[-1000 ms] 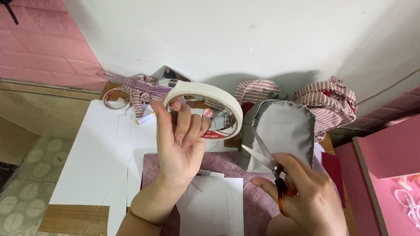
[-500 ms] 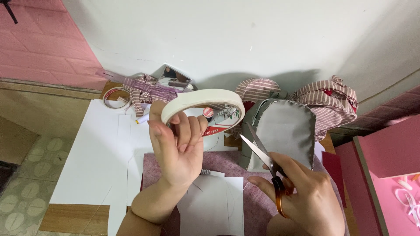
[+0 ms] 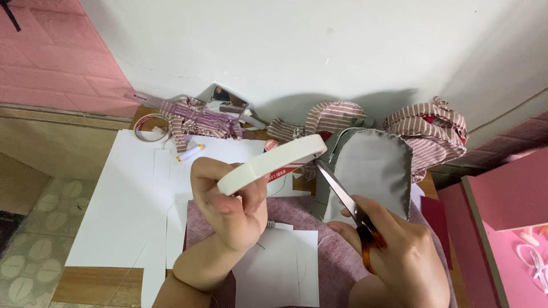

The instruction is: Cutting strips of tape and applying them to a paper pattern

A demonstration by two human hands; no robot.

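both scissors (image 3: 342,197) handles hide inside right hand (image 3: 394,256); tips behind tape roll (image 3: 274,162).

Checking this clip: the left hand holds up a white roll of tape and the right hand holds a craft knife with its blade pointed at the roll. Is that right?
Not quite. In the head view the right hand holds orange-handled metal scissors, not a craft knife; their blades point at the roll. The rest stands: the left hand holds up the white roll of tape.

White plaster wall (image 3: 297,51) behind, pink brick-pattern wall (image 3: 45,63) at left, pale tiled floor (image 3: 28,251) with leaf motifs below, low wooden table (image 3: 94,285), pink box (image 3: 502,194) at right, soft even light
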